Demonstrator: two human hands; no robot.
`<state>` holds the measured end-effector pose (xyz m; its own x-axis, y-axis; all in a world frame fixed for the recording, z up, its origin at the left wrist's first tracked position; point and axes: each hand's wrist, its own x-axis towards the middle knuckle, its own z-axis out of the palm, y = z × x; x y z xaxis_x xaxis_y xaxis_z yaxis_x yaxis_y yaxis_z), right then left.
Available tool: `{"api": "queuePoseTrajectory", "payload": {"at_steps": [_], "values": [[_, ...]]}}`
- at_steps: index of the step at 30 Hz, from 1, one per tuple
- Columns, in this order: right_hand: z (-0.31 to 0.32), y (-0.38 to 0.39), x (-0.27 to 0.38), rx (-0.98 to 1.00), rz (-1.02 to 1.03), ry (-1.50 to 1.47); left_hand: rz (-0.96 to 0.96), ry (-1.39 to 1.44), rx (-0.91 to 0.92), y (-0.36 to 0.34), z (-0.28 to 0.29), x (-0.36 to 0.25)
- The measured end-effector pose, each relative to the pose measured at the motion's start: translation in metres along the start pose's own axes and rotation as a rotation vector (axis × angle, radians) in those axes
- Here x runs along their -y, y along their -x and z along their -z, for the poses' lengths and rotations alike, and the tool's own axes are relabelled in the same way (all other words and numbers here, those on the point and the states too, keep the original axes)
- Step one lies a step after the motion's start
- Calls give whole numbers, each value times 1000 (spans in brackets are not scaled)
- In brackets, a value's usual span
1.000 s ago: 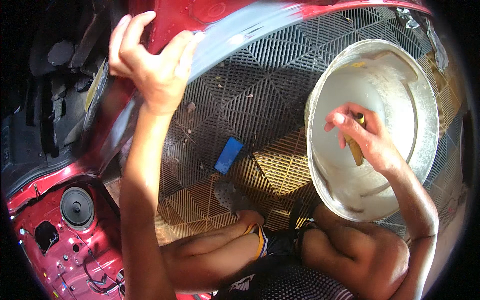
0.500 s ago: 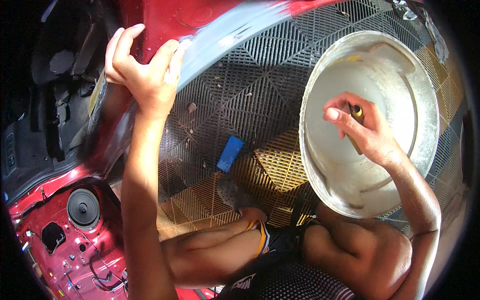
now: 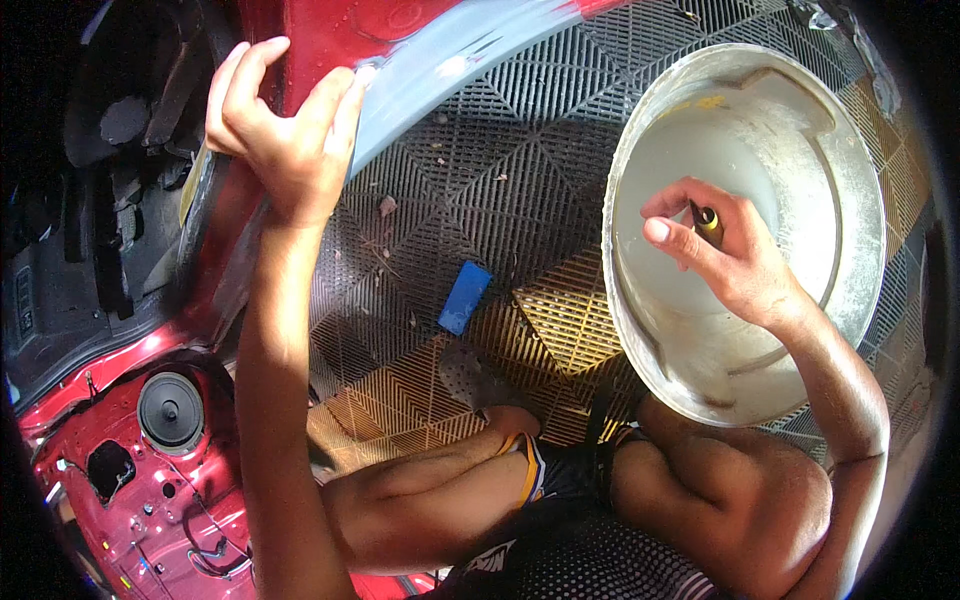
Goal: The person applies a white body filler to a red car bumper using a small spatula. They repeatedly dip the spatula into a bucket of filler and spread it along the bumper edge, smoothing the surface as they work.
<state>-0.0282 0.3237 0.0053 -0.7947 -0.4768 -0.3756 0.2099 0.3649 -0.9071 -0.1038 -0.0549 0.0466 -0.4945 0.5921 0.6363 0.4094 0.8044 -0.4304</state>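
Observation:
My left hand (image 3: 285, 130) rests flat against the edge of a red car body panel (image 3: 400, 40) with a pale grey sanded patch along its curve. My right hand (image 3: 725, 255) is inside a large white bucket (image 3: 850, 200) and grips a small tool with a yellow and black handle (image 3: 707, 222); the tool's lower end is hidden behind my fingers. The bucket stands on a black and yellow grid floor. A blue block (image 3: 465, 297) lies on the floor between my arms.
An open red car door (image 3: 130, 480) with a round speaker (image 3: 170, 410) and loose wiring sits at the lower left. The dark car interior (image 3: 90, 200) fills the left. My bent knees (image 3: 600, 500) are at the bottom. Small debris dots the grid tiles (image 3: 530, 190).
My right hand has risen inside the bucket with the tool, and my left hand has slid slightly left along the panel edge.

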Motion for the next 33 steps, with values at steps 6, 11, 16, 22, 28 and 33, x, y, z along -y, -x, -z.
{"api": "queuePoseTrajectory", "payload": {"at_steps": [6,11,16,22,28,33], "values": [[-3,-2,0,14,-18,-8,15,1,-1,-5,2,-1],[-5,-3,-5,17,65,111,25,-9,-35,10,5,9],[-5,-3,-14,175,-100,194,168,158,-175,-30,22,-7],[-9,-35,-75,325,33,611,375,25,55,19,59,-6],[-61,-65,-128,345,64,1148,960,882,139,52,54,-67],[-46,-88,-138,-91,-771,-494,1026,1047,184,70,58,-92]]}}
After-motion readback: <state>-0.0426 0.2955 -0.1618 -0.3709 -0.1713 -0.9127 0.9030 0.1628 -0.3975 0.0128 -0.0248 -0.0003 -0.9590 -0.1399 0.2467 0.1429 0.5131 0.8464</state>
